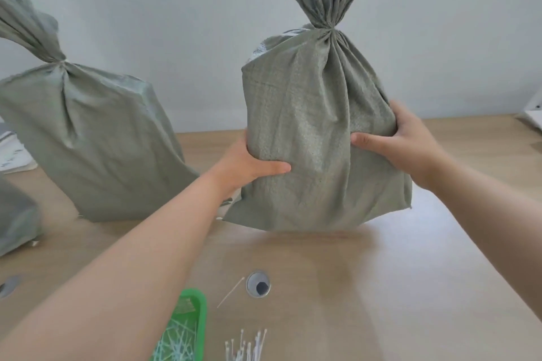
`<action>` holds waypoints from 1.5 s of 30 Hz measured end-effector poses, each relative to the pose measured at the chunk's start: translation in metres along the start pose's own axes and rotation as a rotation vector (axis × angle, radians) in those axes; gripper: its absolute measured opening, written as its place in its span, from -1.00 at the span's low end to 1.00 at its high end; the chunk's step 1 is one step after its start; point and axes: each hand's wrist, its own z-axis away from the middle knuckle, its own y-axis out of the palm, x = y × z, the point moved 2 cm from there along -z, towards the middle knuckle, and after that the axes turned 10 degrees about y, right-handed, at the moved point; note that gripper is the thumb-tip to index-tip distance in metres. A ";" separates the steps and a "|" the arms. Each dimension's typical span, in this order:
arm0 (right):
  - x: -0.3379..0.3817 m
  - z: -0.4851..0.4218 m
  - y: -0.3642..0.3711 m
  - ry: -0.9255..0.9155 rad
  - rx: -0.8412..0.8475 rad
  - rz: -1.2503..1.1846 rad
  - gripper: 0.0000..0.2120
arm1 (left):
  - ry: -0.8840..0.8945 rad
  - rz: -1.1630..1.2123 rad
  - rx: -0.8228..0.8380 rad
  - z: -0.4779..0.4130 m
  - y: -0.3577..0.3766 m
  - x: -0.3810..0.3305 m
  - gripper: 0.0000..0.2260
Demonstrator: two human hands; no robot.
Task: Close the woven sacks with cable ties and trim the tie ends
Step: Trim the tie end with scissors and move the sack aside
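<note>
The left hand grips the near sack low on its left side, thumb pressed across the front and fingers wrapped out of sight behind. The right hand does the same on the other side, a little higher, thumb dug into the cloth. With 2 hands clamped on opposite flanks like that, the person looks to be steadying or shifting the whole bag upright, not working at its top.

The sack's neck is already gathered tight, with the loose mouth fanning above it. The tie itself is too small to make out. The bottom edge is blurred, so I cannot tell whether it rests on the table or hangs just above it.

A second sack stands to the left, leaning, its neck cinched too, and the corner of a third sack shows at the far left edge. My guess is that this bag is finished and is being put with the others.

Nearer the person, within easy reach, lie a bunch of white cable ties, 1 thin white strip by itself, and a green tray holding what look like trimmed ends.
</note>
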 end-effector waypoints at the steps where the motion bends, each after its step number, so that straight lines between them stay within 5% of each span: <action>1: -0.006 -0.010 0.004 -0.008 0.011 0.006 -0.39 | 0.002 0.007 -0.014 -0.007 -0.002 0.011 -0.23; 5: -0.031 -0.040 0.021 -0.019 0.024 0.012 -0.38 | 0.000 0.008 -0.058 -0.025 -0.011 0.043 -0.16; 14: -0.085 -0.055 0.047 0.023 0.039 0.063 -0.29 | -0.055 -0.029 -0.028 -0.028 -0.016 0.096 -0.42; 20: -0.081 -0.057 0.047 0.038 0.026 0.094 -0.21 | -0.086 -0.063 0.013 -0.030 -0.025 0.092 -0.18; 24: -0.077 -0.055 0.043 0.045 0.022 0.132 -0.17 | -0.032 -0.100 0.007 -0.027 -0.022 0.085 -0.29; 30: -0.072 -0.050 0.042 0.043 -0.002 0.194 -0.18 | 0.036 -0.127 -0.072 -0.021 -0.021 0.080 -0.08; 45: -0.025 0.014 0.049 0.020 -0.054 0.349 -0.11 | 0.134 -0.288 -0.112 0.048 -0.034 0.033 0.01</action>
